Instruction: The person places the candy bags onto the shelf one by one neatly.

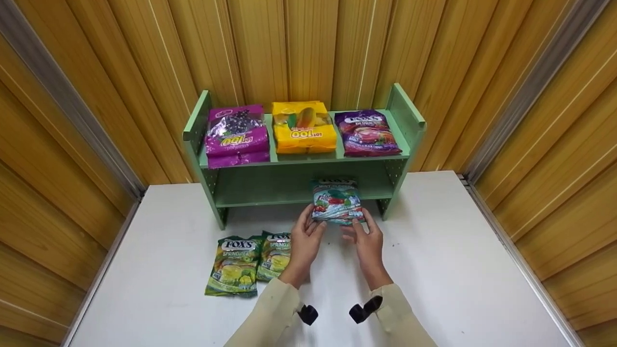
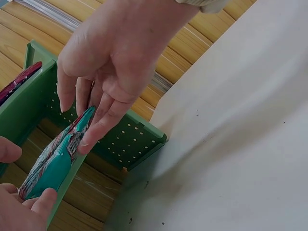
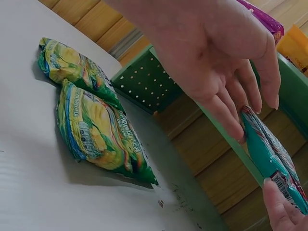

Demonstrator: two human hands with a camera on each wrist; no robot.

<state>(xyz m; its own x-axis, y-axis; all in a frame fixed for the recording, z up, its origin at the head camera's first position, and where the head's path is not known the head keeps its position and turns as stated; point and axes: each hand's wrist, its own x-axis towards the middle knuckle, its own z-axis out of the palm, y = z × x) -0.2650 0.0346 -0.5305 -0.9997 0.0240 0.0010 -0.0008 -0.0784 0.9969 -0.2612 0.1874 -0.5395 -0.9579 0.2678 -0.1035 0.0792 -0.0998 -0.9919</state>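
Both hands hold a teal Fox's candy bag (image 1: 337, 201) in front of the shelf's lower level, its printed face up. The left hand (image 1: 306, 241) grips its left edge, and the right hand (image 1: 367, 243) its lower right corner. In the left wrist view the bag (image 2: 55, 159) appears edge-on between the right hand (image 2: 115, 62) and the left fingertips (image 2: 43, 204). In the right wrist view, the left hand's fingers (image 3: 228, 115) are on one end of the bag (image 3: 272, 154), while right fingertips (image 3: 275, 202) support the other.
A green two-level shelf (image 1: 303, 163) stands against the wood-look wall. On top sit a purple candy pack (image 1: 237, 135), a yellow one (image 1: 304, 127) and a purple Fox's bag (image 1: 367, 132). Two green Fox's bags (image 1: 234, 267) lie on the white table (image 1: 144, 270), left of the hands.
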